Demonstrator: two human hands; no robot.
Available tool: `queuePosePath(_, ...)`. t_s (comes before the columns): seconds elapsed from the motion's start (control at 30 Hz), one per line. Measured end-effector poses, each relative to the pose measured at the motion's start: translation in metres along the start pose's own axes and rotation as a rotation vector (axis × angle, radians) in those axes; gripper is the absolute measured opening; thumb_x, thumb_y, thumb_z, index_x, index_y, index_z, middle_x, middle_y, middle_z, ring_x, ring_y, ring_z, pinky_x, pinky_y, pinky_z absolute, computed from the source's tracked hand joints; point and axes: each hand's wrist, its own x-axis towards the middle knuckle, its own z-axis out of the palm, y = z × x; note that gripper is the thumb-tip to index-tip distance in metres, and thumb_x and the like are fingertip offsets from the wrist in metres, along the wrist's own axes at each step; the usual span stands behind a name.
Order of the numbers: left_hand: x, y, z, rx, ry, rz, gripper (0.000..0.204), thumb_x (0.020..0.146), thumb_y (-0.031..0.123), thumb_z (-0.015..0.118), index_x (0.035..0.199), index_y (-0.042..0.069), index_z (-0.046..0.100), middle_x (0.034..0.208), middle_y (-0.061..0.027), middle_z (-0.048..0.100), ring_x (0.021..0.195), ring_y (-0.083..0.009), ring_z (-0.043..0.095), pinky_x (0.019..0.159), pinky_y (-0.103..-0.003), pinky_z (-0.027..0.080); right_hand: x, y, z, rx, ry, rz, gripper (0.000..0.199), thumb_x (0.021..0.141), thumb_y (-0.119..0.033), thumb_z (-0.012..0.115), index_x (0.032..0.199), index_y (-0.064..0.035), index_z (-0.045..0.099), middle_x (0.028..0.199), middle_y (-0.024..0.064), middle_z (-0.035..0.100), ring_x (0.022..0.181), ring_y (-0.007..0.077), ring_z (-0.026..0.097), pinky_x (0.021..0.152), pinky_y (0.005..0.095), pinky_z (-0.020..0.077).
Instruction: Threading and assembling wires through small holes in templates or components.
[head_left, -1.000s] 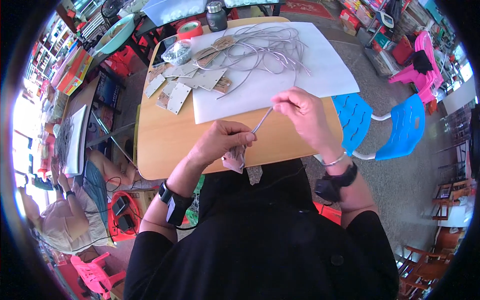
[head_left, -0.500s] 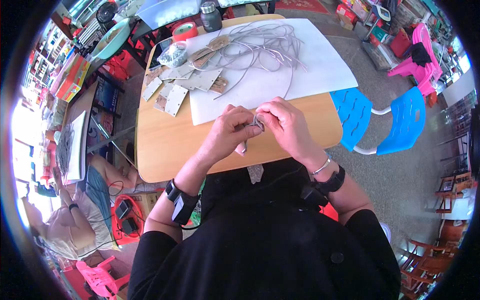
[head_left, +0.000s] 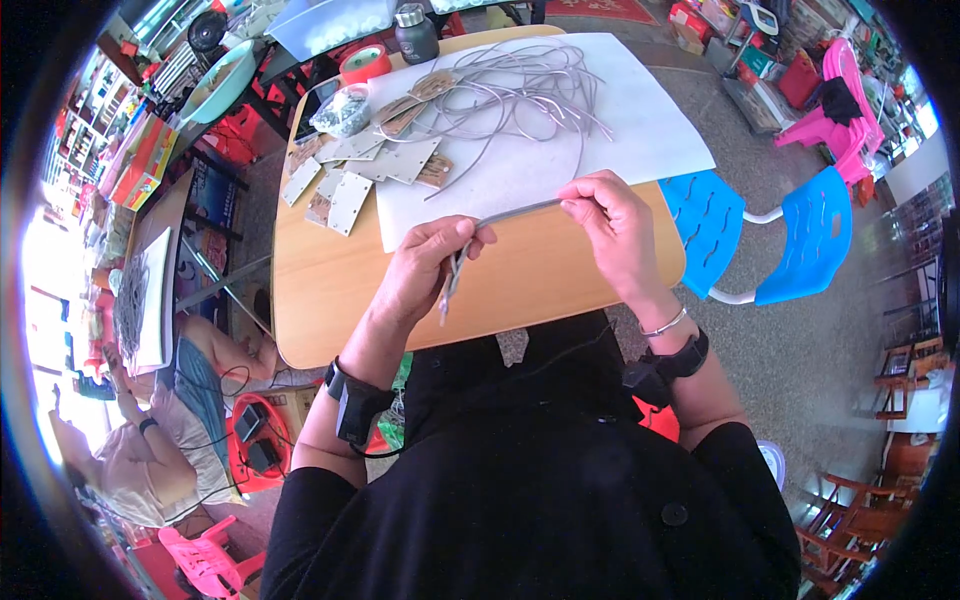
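A thin grey cable (head_left: 520,211) stretches between my two hands above the near part of the wooden table (head_left: 350,290). My left hand (head_left: 425,262) pinches it between thumb and fingers, and short cable ends hang down below that hand. My right hand (head_left: 614,225) grips the cable farther right, thumb against fingers. Beyond my hands, a loose tangle of grey cable (head_left: 530,95) lies on a white sheet (head_left: 640,130). Left of the tangle are several flat plates with small holes (head_left: 350,203), pale on some faces and brown on others.
A clear bag of small parts (head_left: 343,112), a red tape roll (head_left: 366,64) and a dark bottle (head_left: 416,36) stand at the table's far left. A blue chair (head_left: 800,240) is to the right. Another person (head_left: 150,450) sits at the left beside a red stool (head_left: 250,435).
My hands have moved apart, the right one going right and the left one left. The cable bunched between my fingers is now drawn out straight between them.
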Motion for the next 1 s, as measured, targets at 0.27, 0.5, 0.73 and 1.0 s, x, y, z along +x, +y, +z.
queuePosePath(0.27,0.001,0.001,-0.003,0.023,-0.11,-0.06,0.026,0.091,0.016,0.051,0.094,-0.005,0.065,0.082,-0.0064,0.063,0.082,-0.0142,0.057,0.079,-0.027,0.043,0.003,0.01,-0.003,-0.063,-0.043,0.012,0.011,0.08,0.001,0.062,0.09,-0.0042,0.062,0.086,0.0075,0.058,0.083,0.0215,0.06,0.072,0.0327,0.0474)
queuePosePath(0.5,0.002,0.002,0.002,0.057,-0.301,-0.212,0.02,0.087,0.014,0.062,0.094,-0.004,0.066,0.076,-0.0061,0.066,0.064,-0.0133,0.062,0.055,-0.022,0.046,0.004,-0.019,0.016,-0.318,-0.227,-0.452,0.017,0.08,-0.013,0.062,0.095,-0.0071,0.063,0.099,0.0058,0.062,0.1,0.024,0.055,0.097,0.0444,0.035)
queuePosePath(0.73,0.0,0.001,0.006,0.093,-0.217,-0.187,0.02,0.087,0.019,0.065,0.094,0.0,0.065,0.081,-0.0038,0.066,0.072,-0.0107,0.061,0.063,-0.024,0.049,0.004,-0.015,0.008,-0.037,-0.46,-0.078,0.009,0.084,-0.006,0.06,0.093,-0.0038,0.063,0.08,0.0081,0.062,0.077,0.0225,0.061,0.072,0.0332,0.0468)
queuePosePath(1.0,-0.002,0.006,0.012,-0.039,-0.143,-0.222,0.023,0.091,0.021,0.059,0.096,-0.001,0.064,0.082,-0.0058,0.065,0.076,-0.0114,0.061,0.066,-0.027,0.052,0.006,-0.009,0.009,-0.077,-0.381,-0.149,0.009,0.083,0.001,0.06,0.09,-0.0032,0.063,0.08,0.0075,0.06,0.074,0.0179,0.061,0.065,0.0279,0.0476)
